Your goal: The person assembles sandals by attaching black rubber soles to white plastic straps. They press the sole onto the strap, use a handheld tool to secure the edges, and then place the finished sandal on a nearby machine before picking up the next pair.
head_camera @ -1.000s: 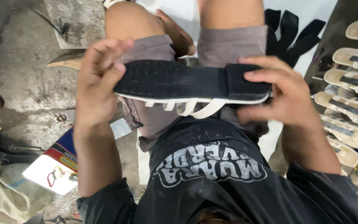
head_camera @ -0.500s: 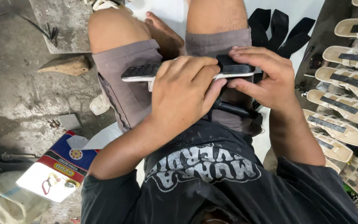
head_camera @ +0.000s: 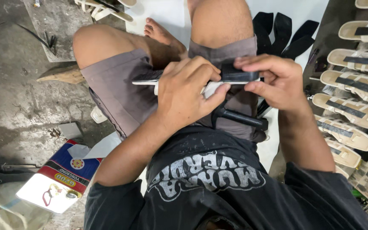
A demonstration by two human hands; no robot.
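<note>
Fingers (head_camera: 211,96) of the left hand (head_camera: 188,91) are curled over the middle of a flat sandal sole (head_camera: 235,76), thumb tucked under its near edge, pressing it down across the lap. Fingers (head_camera: 252,61) of the right hand (head_camera: 277,83) pinch the sole's right end, where a dark strap band wraps it, forefinger on the far side and thumb on the near side. The sole lies directly beneath both hands, its long axis running left to right across the thighs, the pale left end projecting past the left hand over the grey shorts (head_camera: 116,89). The left hand covers the midsection; the right hand is nearer the banded end. A black-handled tool (head_camera: 239,118) rests on the lap just near of the sole, apart from both hands. Loose black straps (head_camera: 284,32) lie far right on a white sheet; finished sandals (head_camera: 350,85) are ranked at right; a glue tin (head_camera: 60,181) stands on the floor at near left.
</note>
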